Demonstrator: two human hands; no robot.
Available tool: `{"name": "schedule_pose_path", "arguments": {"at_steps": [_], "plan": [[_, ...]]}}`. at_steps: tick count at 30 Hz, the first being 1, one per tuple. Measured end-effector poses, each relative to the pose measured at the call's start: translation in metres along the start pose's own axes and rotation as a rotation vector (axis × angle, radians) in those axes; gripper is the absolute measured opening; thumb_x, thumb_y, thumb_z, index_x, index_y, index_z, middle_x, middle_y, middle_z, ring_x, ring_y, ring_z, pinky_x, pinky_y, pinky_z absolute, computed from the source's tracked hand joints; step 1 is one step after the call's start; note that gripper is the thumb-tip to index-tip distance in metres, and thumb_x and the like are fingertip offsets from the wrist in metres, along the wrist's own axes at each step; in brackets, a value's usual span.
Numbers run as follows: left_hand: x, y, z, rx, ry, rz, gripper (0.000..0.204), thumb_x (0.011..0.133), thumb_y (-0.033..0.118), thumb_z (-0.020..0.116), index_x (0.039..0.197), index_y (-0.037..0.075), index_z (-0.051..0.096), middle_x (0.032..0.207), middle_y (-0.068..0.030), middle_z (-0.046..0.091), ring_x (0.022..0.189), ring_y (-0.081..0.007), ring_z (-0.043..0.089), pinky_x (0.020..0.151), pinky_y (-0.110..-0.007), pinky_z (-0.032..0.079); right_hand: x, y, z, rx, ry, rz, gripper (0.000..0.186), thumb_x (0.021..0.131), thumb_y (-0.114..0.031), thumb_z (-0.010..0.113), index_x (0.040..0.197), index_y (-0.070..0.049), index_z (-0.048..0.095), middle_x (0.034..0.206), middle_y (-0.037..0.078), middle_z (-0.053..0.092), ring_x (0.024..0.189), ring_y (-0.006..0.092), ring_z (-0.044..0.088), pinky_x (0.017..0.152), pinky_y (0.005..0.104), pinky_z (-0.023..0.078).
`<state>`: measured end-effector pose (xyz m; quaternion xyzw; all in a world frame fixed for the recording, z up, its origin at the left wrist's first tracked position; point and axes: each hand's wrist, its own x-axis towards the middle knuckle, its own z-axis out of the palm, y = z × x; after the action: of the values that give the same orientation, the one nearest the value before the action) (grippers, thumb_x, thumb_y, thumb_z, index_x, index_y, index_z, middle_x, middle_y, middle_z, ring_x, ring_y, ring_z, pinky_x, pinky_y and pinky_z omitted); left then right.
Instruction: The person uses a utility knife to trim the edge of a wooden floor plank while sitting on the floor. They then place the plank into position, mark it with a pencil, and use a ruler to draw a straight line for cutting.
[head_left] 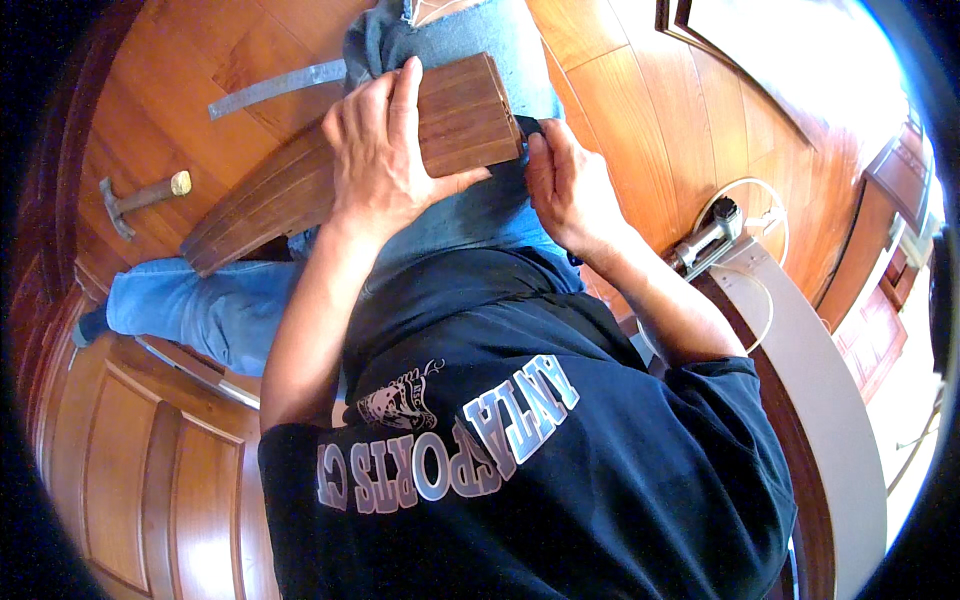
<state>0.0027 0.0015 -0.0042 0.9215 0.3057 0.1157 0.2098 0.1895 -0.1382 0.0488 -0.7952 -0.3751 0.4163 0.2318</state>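
Observation:
A long dark-brown wooden board (300, 185) with grooved lines lies across my lap on blue jeans. My left hand (385, 150) presses flat on top of its near end, fingers spread over the wood. My right hand (565, 185) is at the board's right end, fingers pinched on a small dark object (528, 128) held against the board's edge. What that object is cannot be told. The board's far end reaches down-left over the wooden floor.
A hammer (140, 198) with a wooden handle lies on the floor at left. A metal ruler (275, 88) lies beyond the board. A power tool (712, 235) with a white cord rests on a curved pale panel (830, 400) at right. A panelled wooden door (150, 470) lies lower left.

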Motion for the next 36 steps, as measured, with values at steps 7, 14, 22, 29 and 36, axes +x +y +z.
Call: {"name": "schedule_pose_path", "arguments": {"at_steps": [7,14,22,29,36], "plan": [[0.001,0.001,-0.001,0.006,0.006,0.009,0.137,0.063,0.079,0.087,0.166,0.005,0.034,0.146,-0.0188,0.051,0.134,-0.0393,0.049,0.113,-0.059,0.036,0.001,-0.001,-0.001,-0.04,-0.024,0.01,0.021,0.112,-0.024,0.05,0.111,-0.004,0.052,0.079,0.034,0.066,0.077,0.0573,0.066,0.069,0.0662,0.05],[0.001,-0.002,0.001,-0.005,0.031,0.006,0.139,0.06,0.075,0.09,0.167,0.006,0.033,0.142,-0.0129,0.053,0.13,-0.033,0.05,0.108,-0.057,0.036,0.007,-0.004,-0.001,-0.139,-0.085,-0.018,0.022,0.111,-0.022,0.05,0.116,-0.002,0.046,0.077,0.034,0.067,0.076,0.0577,0.067,0.07,0.0672,0.052],[0.002,-0.006,0.001,-0.02,0.008,-0.003,0.139,0.058,0.073,0.092,0.165,0.006,0.034,0.145,-0.0167,0.051,0.133,-0.0376,0.049,0.11,-0.059,0.036,0.008,-0.014,0.01,-0.125,-0.06,0.044,0.017,0.112,-0.018,0.048,0.117,-0.001,0.048,0.077,0.036,0.066,0.076,0.0575,0.066,0.066,0.066,0.049],[0.001,-0.004,0.001,-0.014,-0.007,-0.017,0.138,0.059,0.072,0.093,0.165,0.006,0.034,0.148,-0.0187,0.049,0.135,-0.0399,0.048,0.112,-0.061,0.035,0.01,-0.011,0.005,-0.067,-0.082,-0.008,0.016,0.112,-0.015,0.051,0.115,0.0,0.048,0.076,0.034,0.065,0.074,0.0567,0.066,0.063,0.0614,0.05],[0.001,-0.004,0.001,-0.023,0.008,-0.01,0.137,0.059,0.072,0.093,0.164,0.005,0.035,0.148,-0.0187,0.05,0.135,-0.0399,0.048,0.113,-0.061,0.035,0.009,-0.011,-0.001,0.042,-0.129,-0.063,0.023,0.111,-0.021,0.05,0.11,0.002,0.046,0.079,0.037,0.066,0.078,0.059,0.066,0.068,0.0671,0.05]]}}
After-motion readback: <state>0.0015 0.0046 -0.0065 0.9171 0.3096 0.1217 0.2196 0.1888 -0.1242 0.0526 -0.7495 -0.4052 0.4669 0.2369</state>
